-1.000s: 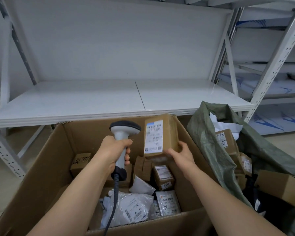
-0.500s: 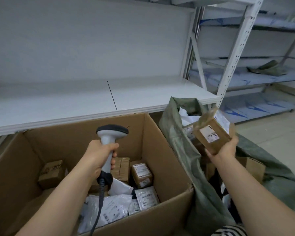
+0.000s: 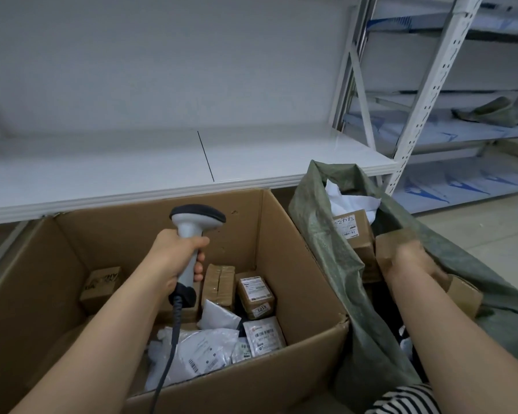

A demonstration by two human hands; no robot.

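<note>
- Right, the big carton (image 3: 296, 279) sits under the white shelf (image 3: 132, 168), and it's holding a taped brown box (image 3: 219, 282), a labelled parcel (image 3: 256, 294) just beside it, a small box (image 3: 102, 282) over at the left wall, and white mailers (image 3: 201, 351) heaped at the near side.
- Next door, touching the carton, the green sack (image 3: 317, 240) gapes open: a labelled box (image 3: 352, 231) and white wrapping (image 3: 347, 198) show at the far side.
- Left hand (image 3: 174, 258) is wrapped tight round the scanner (image 3: 196, 218), upright over the carton, cable trailing down.
- Right hand (image 3: 413, 261) is down in the sack's mouth against the brown parcel (image 3: 391, 246); it's blurred, so I cannot tell whether the fingers clasp it.
- Versus half a second back: that parcel was held high above the sack, label showing, and now it's dropped low inside. The scanner hasn't budged.
</note>
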